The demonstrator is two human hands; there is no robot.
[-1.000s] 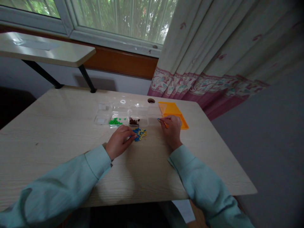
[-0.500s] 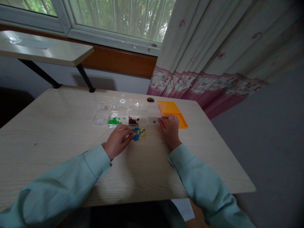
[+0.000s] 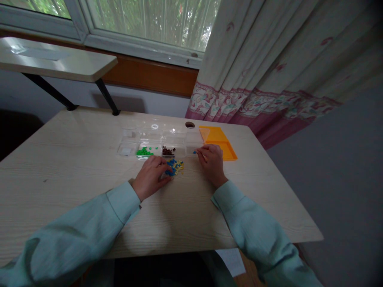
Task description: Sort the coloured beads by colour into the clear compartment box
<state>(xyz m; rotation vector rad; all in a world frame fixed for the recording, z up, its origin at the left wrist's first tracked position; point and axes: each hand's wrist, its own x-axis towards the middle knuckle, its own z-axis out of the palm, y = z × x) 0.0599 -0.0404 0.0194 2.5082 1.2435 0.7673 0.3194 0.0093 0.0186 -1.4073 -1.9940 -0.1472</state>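
Observation:
A small heap of blue and yellow beads [image 3: 176, 166] lies on the wooden table [image 3: 74, 159]. My left hand [image 3: 151, 176] rests beside the heap, fingers curled, its fingertips touching the beads on the left. My right hand [image 3: 211, 163] is closed in a pinch on a thin orange tool, its tip over the right compartment of a clear compartment box [image 3: 158, 143], where a blue bead [image 3: 194, 152] lies. Green beads [image 3: 144, 152] and dark brown beads [image 3: 168, 151] fill two other compartments.
An orange tray [image 3: 220, 142] lies just right of the box, partly behind my right hand. A round hole [image 3: 189, 124] is in the table behind the box. A second table [image 3: 56, 61], a window and a curtain [image 3: 269, 71] stand beyond.
My right hand has shifted slightly left and nearer, toward the box's right compartment. My left hand has stayed at the bead heap, fingers curling a little.

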